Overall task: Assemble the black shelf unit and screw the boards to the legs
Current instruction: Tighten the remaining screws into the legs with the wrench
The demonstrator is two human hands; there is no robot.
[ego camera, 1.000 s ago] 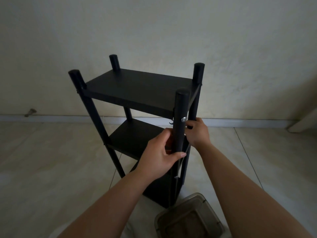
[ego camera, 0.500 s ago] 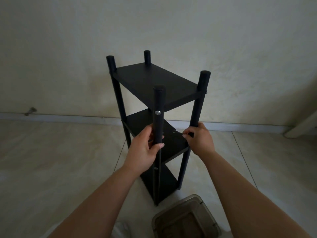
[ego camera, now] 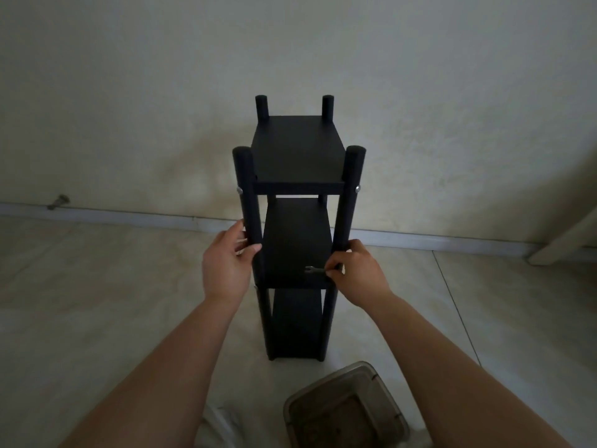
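The black shelf unit (ego camera: 297, 150) stands upright on the floor with its narrow end toward me. It has three boards on four round legs. Silver screw heads show on both near legs at the top board. My left hand (ego camera: 227, 263) grips the near left leg (ego camera: 250, 215) between the top and middle boards. My right hand (ego camera: 357, 273) holds the near right leg (ego camera: 347, 202) just above the middle board (ego camera: 295, 240) and pinches a small metal wrench (ego camera: 315, 270) that points left over that board.
A clear plastic container (ego camera: 345, 412) sits on the tiled floor by my right forearm, just in front of the shelf. A pale wall with a baseboard (ego camera: 129, 218) runs behind. A small metal object (ego camera: 58, 202) lies by the baseboard at far left.
The shelf unit has turned from an angled view to end-on toward me. My left hand stayed on its leg as it swung left. The wrench in my right hand now shows over the middle board.
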